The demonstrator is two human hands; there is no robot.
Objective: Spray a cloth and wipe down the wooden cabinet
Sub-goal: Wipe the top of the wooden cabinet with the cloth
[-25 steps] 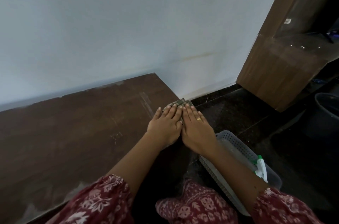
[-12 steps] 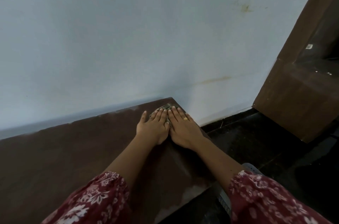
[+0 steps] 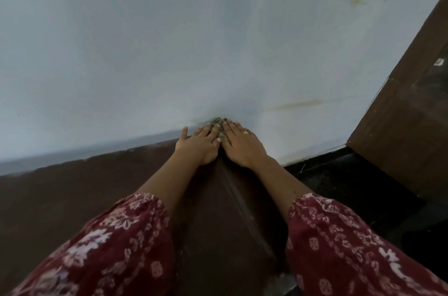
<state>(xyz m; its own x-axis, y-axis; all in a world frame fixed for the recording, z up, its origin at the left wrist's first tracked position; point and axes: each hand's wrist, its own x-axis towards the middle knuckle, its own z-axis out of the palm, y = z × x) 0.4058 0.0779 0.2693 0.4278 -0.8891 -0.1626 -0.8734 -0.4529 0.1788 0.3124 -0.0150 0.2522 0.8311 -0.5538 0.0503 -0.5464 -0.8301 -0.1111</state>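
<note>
A dark brown wooden cabinet top fills the lower left and runs back to the pale wall. My left hand and my right hand lie flat side by side at its far right corner. Both press down on a small greenish cloth. Only the cloth's far edge shows past my fingertips, touching the wall. A ring sits on one finger of my right hand. A wet streak runs along the wood between my forearms. The spray bottle is out of view.
A pale blue-grey wall rises right behind the cabinet. To the right, dark floor lies below the cabinet's edge. A tall brown wooden unit stands at the far right against the wall.
Both hands have slid the cloth forward across the cabinet top, from its right front edge to the back corner at the wall. The basket with the spray bottle has dropped out of view.
</note>
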